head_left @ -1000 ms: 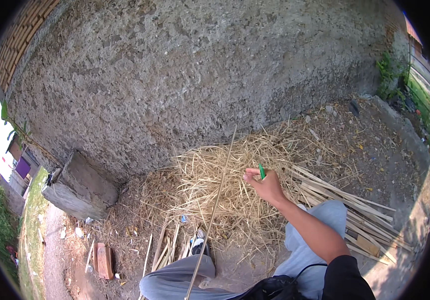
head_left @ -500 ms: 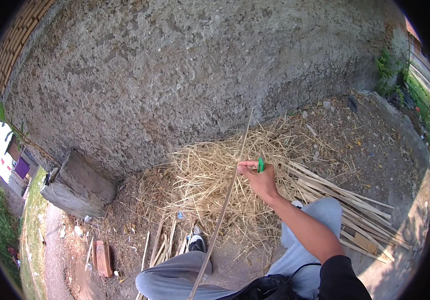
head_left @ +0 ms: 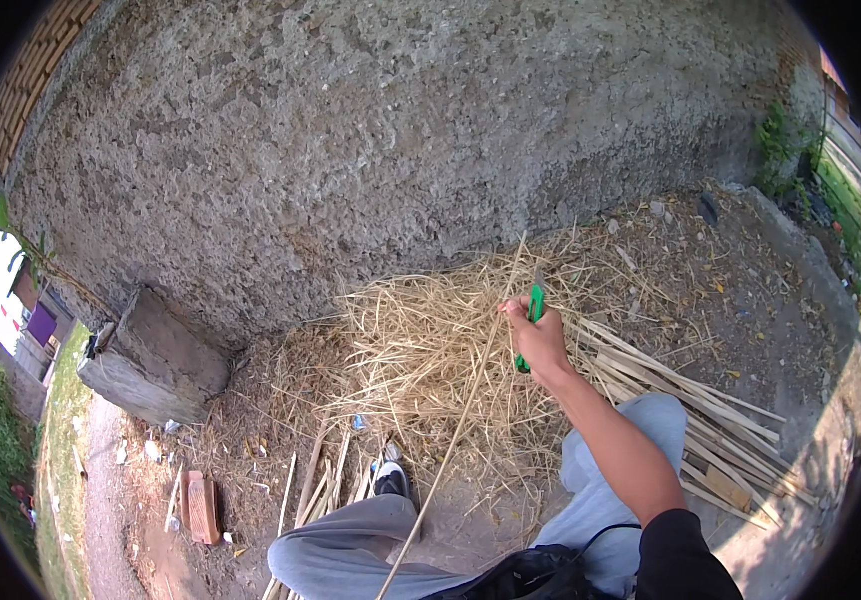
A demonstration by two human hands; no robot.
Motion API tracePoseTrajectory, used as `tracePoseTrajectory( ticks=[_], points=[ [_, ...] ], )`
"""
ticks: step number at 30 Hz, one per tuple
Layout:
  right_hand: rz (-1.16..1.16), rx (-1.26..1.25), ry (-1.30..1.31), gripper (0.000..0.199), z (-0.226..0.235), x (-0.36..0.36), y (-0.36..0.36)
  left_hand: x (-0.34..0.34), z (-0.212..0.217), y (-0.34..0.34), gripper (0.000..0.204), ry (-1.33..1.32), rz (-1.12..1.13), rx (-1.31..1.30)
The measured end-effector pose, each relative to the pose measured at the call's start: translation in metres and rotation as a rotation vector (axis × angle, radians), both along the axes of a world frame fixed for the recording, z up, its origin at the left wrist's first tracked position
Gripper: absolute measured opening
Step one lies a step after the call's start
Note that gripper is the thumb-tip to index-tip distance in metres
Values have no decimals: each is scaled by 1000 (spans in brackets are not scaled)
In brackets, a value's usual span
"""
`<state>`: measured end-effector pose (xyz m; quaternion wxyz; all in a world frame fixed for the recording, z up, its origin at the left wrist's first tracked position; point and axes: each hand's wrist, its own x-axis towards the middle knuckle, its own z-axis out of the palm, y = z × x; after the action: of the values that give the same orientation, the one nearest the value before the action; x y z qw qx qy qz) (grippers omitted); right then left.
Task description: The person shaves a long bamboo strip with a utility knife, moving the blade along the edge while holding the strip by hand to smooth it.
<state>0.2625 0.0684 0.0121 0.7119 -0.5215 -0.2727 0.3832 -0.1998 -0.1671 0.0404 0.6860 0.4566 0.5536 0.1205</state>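
A long thin strip of split bamboo or wood slants from the lower edge up toward the wall. My right hand is closed around a green utility knife, its blade end pointing up and away from me. The thumb and finger of this hand come up to the upper part of the strip; whether they grip it is too small to tell. My left hand is out of view, and the strip's near end runs past the lower edge.
Pale shavings lie heaped before a rough wall. Flat split strips are stacked at right, more beside my left foot. A concrete block and a reddish brick are at left.
My right hand has turned, so the knife now stands upright with its blade end showing. The strip's far end has shifted slightly right and lower, and it now shows a narrower, paler side.
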Motion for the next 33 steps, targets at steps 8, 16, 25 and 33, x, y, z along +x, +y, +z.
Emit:
tracePoseTrajectory(
  ticks=[8, 16, 25, 33],
  points=[
    [-359, 86, 608, 20, -14, 58, 3, 0, -7, 2, 38, -75, 283, -307],
    [545, -224, 390, 27, 3, -22, -32, 21, -1, 26, 36, -335, 264, -477],
    [351, -87, 110, 16, 53, -22, -26, 44, -21, 64, 29, -431, -7, -427],
    [407, -162, 244, 22, 20, -6, -4, 71, -17, 61, 25, 560, -435, 996]
  ],
)
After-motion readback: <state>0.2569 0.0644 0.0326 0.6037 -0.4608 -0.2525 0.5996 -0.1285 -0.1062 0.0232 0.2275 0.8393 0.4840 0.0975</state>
